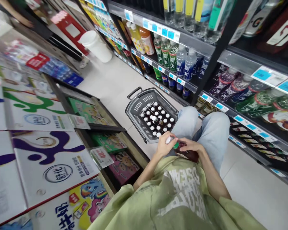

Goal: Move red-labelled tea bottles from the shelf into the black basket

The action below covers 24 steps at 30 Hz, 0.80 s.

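A dark red bottle [190,155] lies tilted across my lap. My left hand [165,145] is closed around its upper end, where a white cap and a patch of green show by the fingers. My right hand [190,145] wraps over the bottle's body from the other side. Just beyond my knees, a dark grey shopping basket [136,108] sits on the floor with its handle folded outward. Inside it, many dark bottles [158,121] with white caps stand upright in rows, and one stands higher than the others near the middle.
Drink shelves [194,84] with price tags run along the right. Stacked cartons [50,153] crowd the left, beside a low shelf of boxes [110,142]. Up the aisle are a white bucket [96,44], wrapped bottle packs [45,64] and a person's legs [64,44].
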### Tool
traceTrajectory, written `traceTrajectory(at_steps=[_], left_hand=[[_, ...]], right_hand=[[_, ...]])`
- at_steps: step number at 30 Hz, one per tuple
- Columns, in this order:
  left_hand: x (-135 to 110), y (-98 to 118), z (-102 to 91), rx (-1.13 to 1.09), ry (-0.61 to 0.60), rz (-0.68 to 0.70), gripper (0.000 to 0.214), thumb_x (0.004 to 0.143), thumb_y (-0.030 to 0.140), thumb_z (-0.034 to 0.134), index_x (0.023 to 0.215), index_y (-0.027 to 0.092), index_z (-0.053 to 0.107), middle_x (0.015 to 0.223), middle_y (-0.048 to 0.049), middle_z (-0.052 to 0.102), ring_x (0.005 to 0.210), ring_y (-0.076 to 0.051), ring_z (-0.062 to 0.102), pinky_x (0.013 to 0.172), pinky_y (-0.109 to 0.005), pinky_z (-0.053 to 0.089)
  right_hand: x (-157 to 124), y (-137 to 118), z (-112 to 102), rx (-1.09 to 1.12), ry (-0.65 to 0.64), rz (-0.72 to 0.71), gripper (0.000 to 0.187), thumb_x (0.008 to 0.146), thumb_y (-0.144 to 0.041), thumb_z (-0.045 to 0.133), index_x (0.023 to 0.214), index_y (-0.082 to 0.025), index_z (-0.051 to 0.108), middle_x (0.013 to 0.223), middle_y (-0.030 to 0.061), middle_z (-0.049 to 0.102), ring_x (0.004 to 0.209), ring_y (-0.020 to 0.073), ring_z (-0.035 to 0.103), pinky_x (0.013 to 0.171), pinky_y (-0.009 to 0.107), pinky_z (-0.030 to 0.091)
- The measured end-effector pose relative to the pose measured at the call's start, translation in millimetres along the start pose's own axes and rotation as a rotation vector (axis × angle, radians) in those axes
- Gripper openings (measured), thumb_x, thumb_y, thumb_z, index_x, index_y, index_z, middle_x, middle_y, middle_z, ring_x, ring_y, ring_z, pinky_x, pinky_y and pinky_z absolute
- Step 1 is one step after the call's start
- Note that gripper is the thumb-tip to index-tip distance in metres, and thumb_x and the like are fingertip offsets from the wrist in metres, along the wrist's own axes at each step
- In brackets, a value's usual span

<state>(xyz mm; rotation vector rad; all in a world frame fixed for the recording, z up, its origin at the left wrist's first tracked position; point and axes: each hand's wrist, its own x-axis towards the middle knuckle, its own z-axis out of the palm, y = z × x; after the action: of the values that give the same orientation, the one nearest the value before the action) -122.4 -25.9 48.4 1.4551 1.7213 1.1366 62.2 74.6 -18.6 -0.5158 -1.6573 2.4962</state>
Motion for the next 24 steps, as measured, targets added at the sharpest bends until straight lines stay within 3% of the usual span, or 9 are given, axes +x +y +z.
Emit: traceTrajectory(at_steps=[5,9,13,16,20,24], left_hand=[[-4,3,-9.8,0.076,-0.004,0.055,0.021,0.094,0.031,0.059,0.077,0.022,0.068,0.071,-0.0011,0.069,0.064,-0.016,0.065,0.064,-0.029,0.052],[-4,16,-22.3,0.113,0.141,0.061,0.019,0.088,0.028,0.061,0.071,0.022,0.067,0.067,-0.0004,0.068,0.06,-0.015,0.063,0.06,-0.029,0.05],[-1,29,-59.0,0.149,0.332,0.06,0.023,0.086,0.029,0.061,0.065,0.021,0.065,0.061,0.0006,0.063,0.056,-0.014,0.058,0.055,-0.028,0.044],[0,32,-90.5,0.222,0.455,0.077,0.023,0.086,0.028,0.061,0.064,0.02,0.064,0.06,0.0013,0.061,0.054,-0.013,0.054,0.054,-0.027,0.04],[6,13,-113.8,0.494,0.518,0.077,0.024,0.086,0.031,0.064,0.065,0.02,0.062,0.062,0.0006,0.06,0.056,-0.014,0.055,0.057,-0.027,0.04],[16,-39,-117.1,0.754,0.445,0.007,0.028,0.09,0.033,0.062,0.065,0.02,0.059,0.065,-0.0021,0.059,0.06,-0.015,0.055,0.059,-0.027,0.036]], right_hand=[[0,2,2,0.016,0.044,-0.037,0.062,0.066,-0.043,0.095,0.122,-0.022,0.077,0.122,0.0072,0.077,0.113,0.0264,0.072,0.097,0.039,0.06],[-4,2,5,0.206,0.052,0.028,0.07,0.082,-0.063,0.082,0.137,-0.022,0.068,0.123,0.0115,0.076,0.11,0.0266,0.075,0.094,0.039,0.061],[-1,4,6,0.325,0.221,0.107,0.065,0.087,-0.071,0.072,0.126,-0.02,0.071,0.109,0.0124,0.079,0.091,0.023,0.079,0.077,0.032,0.064],[2,4,6,0.302,0.269,0.147,0.064,0.086,-0.071,0.073,0.125,-0.021,0.071,0.108,0.0134,0.08,0.084,0.0244,0.08,0.067,0.032,0.065],[4,2,9,0.244,0.284,0.176,0.058,0.088,-0.065,0.072,0.127,-0.022,0.068,0.107,0.0133,0.08,0.079,0.0282,0.08,0.06,0.036,0.064],[5,1,11,0.231,0.293,0.176,0.06,0.085,-0.064,0.075,0.126,-0.022,0.065,0.105,0.0131,0.08,0.076,0.0289,0.08,0.056,0.035,0.063]])
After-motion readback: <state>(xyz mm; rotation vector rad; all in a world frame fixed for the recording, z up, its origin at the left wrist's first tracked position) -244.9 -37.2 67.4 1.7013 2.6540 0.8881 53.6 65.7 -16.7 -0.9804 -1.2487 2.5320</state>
